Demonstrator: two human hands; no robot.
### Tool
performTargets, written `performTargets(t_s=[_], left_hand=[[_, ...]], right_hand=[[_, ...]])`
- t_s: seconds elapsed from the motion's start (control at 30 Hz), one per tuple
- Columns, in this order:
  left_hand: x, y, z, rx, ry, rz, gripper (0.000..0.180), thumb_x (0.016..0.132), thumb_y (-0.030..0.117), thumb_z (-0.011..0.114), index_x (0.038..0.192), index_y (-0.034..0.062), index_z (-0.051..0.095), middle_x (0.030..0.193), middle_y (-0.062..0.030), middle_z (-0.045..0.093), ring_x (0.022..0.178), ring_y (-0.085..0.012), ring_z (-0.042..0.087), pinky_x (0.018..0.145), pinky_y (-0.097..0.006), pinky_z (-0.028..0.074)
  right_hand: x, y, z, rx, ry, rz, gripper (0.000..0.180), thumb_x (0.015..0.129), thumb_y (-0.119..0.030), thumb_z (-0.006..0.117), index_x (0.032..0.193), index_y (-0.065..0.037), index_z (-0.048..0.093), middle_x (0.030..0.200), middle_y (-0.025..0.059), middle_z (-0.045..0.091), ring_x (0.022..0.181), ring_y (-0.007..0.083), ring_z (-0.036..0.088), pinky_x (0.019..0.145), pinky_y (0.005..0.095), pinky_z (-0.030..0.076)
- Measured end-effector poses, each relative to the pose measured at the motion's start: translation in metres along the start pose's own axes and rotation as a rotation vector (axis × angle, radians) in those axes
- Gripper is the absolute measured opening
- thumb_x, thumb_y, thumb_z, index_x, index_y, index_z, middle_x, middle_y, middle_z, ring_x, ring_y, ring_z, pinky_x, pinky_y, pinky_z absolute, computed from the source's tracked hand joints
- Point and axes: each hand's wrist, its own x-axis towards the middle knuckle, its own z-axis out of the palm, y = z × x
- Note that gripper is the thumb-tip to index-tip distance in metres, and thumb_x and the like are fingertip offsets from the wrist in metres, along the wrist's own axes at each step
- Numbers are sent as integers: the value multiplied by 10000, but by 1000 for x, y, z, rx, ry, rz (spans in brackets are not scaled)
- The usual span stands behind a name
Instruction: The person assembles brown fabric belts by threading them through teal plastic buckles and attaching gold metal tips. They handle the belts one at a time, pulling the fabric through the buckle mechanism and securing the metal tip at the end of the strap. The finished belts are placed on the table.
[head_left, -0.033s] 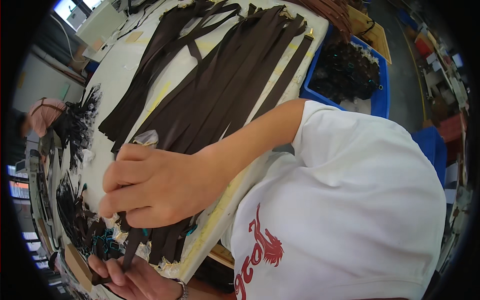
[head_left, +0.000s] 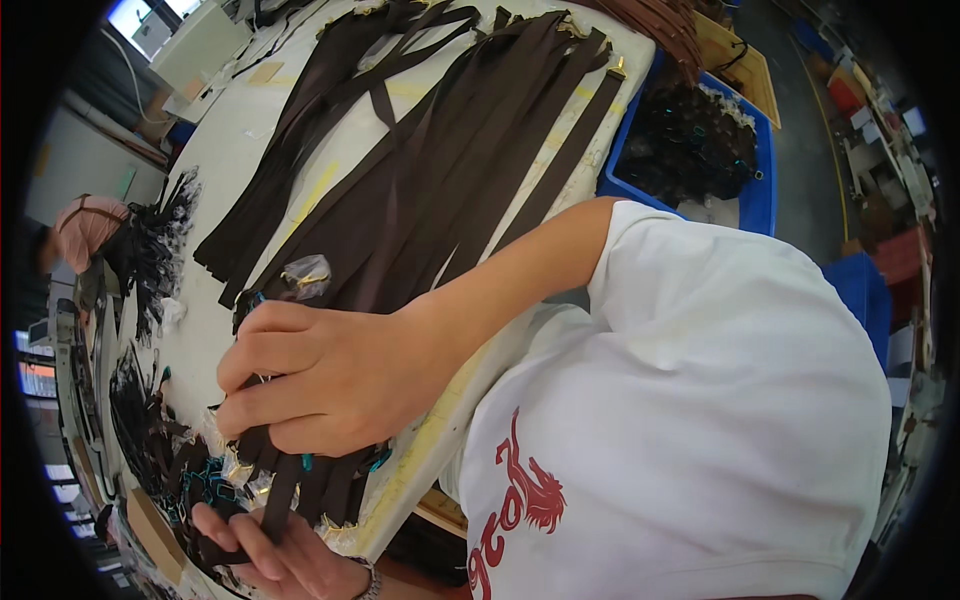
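Note:
My left hand (head_left: 290, 555), with a bracelet or watch at its wrist, is closed around a dark brown strap (head_left: 280, 505) near the lower edge. The strap runs up beneath my right hand (head_left: 320, 375), which reaches in from the upper right, its fingers curled and pinched on the strap; the exact grip is hidden under the fingers. Above that hand lies a gold metal piece in clear plastic (head_left: 306, 277). Long dark brown straps (head_left: 440, 180) are spread in bundles on the white table (head_left: 225, 150). More strap ends with gold fittings and turquoise bits (head_left: 210, 485) lie below and left of my hands.
A blue crate (head_left: 765, 185) with dark pieces stands beyond the table's right edge, by a yellowish crate (head_left: 745, 65). Black strips (head_left: 160, 250) are heaped on the far left, near a person in pink (head_left: 88, 230). A cardboard box (head_left: 157, 535) sits at lower left.
Both hands have shifted slightly to the right, the left one also a little downward with the strap. The plastic-wrapped piece above my right hand shows more fully.

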Motion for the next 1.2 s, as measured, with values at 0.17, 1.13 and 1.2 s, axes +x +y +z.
performTargets(t_s=[0.17,1.13,1.2], left_hand=[[-33,-4,-4,711,-88,-477,247,1027,174,670,991,-51,574,698,-172,663,385,-65,430,370,-231,337],[-84,-32,35,1005,391,-874,196,1018,105,689,879,-33,677,703,-27,656,527,-21,434,487,-202,281],[-84,-32,42,957,365,-924,205,1009,97,710,855,-38,715,672,3,616,529,-25,401,492,-225,261]], right_hand=[[-33,-17,-13,303,-1024,427,301,821,-167,734,1009,-15,555,734,95,677,697,314,698,575,445,495],[-78,-77,-17,1280,-1031,1003,314,980,-184,696,1244,-28,626,1134,188,689,1115,317,657,921,445,509],[-80,-79,-20,1256,-1034,1043,329,979,-197,700,1251,-28,624,1132,184,694,1113,315,660,931,449,509]])
